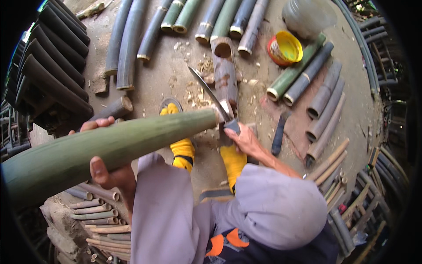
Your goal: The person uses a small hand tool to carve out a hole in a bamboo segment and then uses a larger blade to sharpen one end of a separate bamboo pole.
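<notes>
A thick green bamboo tube [132, 143] slants across in front of me, its narrow end pointing right. My left hand [115, 177] is wrapped round it from below, thumb on the near side and fingertips over the far side. In my right hand [245, 138] is a knife [208, 91], gripped by its grey handle. Its long blade points up and to the left, passing close by the tube's narrow end; whether it touches, I cannot tell. Beyond that end lies a dark, notched bamboo log [225, 77] with a hole in its top.
Cut bamboo tubes [128, 48] lie in rows ahead and to the right. A black-handled tool [280, 134] rests right of my right hand, below a red-and-yellow tub [285, 48]. Wood chips [193, 90] litter the floor near my yellow-socked feet [182, 149]. Dark tubes [55, 83] are stacked left.
</notes>
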`<state>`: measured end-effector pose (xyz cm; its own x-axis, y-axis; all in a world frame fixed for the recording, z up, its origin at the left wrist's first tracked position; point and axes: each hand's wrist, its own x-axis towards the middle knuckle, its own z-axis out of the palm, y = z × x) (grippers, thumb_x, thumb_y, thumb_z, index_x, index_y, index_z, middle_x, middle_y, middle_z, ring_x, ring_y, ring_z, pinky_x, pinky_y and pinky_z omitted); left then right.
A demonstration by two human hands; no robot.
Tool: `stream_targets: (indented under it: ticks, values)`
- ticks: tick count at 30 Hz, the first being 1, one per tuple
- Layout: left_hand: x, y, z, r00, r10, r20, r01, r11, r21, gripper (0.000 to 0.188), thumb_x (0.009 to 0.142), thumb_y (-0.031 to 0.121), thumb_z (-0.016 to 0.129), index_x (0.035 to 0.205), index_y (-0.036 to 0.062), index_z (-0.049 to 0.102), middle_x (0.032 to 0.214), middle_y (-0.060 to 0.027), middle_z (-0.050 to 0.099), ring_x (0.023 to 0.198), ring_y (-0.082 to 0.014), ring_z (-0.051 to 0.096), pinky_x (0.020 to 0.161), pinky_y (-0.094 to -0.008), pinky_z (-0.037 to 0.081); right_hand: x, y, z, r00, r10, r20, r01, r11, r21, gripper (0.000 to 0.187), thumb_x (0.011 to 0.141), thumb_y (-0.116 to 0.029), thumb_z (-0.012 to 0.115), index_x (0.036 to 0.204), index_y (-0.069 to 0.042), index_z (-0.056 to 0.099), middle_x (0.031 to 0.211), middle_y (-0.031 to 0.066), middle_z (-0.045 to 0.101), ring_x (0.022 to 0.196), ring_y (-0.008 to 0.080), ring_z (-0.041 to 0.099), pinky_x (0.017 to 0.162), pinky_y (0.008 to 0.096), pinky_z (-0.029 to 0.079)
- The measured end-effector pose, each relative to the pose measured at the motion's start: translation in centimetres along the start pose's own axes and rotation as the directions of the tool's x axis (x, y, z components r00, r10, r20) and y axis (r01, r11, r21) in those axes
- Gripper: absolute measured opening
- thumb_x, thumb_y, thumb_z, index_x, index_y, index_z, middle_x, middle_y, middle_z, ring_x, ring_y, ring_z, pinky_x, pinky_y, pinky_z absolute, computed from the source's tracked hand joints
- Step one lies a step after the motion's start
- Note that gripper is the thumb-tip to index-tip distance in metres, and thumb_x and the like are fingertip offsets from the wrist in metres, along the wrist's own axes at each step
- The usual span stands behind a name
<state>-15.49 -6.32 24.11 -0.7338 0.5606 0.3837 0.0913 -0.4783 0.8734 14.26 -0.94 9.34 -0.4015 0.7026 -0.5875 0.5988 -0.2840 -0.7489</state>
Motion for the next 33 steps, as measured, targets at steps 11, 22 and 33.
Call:
stream_targets:
  ticks: [11, 22, 33]
  values:
    - [-0.3, -0.5, -1.4, 0.994, 0.066, 0.085, -0.077, 0.989, 0.129, 0.08, 0.072, 0.049, 0.049, 0.13, -0.0021, 0.025, 0.099, -0.0217, 0.053, 0.088, -0.0314, 0.054, 0.088, -0.0479, 0.045, 0.4, 0.4, 0.8, 0.956, -0.278, -0.094, 0.243, 0.93, -0.274, 0.051, 0.086, -0.046, 0.061, 0.099, 0.002, 0.051, 0.064, 0.016, 0.059, 0.065, 0.0319, 0.066, 0.056, 0.0372, 0.051]
    - [-0.6, -1.1, -1.6, 0.991, 0.06, 0.121, -0.057, 0.998, -0.029, 0.086, 0.069, 0.048, 0.058, 0.133, -0.0004, 0.026, 0.106, -0.0214, 0.053, 0.091, -0.0301, 0.052, 0.088, -0.048, 0.044, -0.4, -1.1, 0.3, 0.994, -0.105, -0.023, 0.104, 0.993, -0.058, 0.047, 0.086, -0.043, 0.063, 0.097, 0.002, 0.054, 0.07, 0.0125, 0.061, 0.065, 0.0202, 0.065, 0.059, 0.0319, 0.051]
    - [0.0, -0.3, -2.0, 0.987, 0.095, 0.132, -0.087, 0.994, -0.064, 0.083, 0.07, 0.048, 0.057, 0.131, -0.0022, 0.03, 0.106, -0.0208, 0.053, 0.095, -0.0302, 0.053, 0.093, -0.0445, 0.041, -1.2, 0.1, 1.0, 0.908, -0.398, -0.133, 0.393, 0.918, -0.061, 0.047, 0.083, -0.042, 0.066, 0.097, 0.001, 0.055, 0.08, 0.012, 0.062, 0.066, 0.0191, 0.064, 0.059, 0.0313, 0.051]
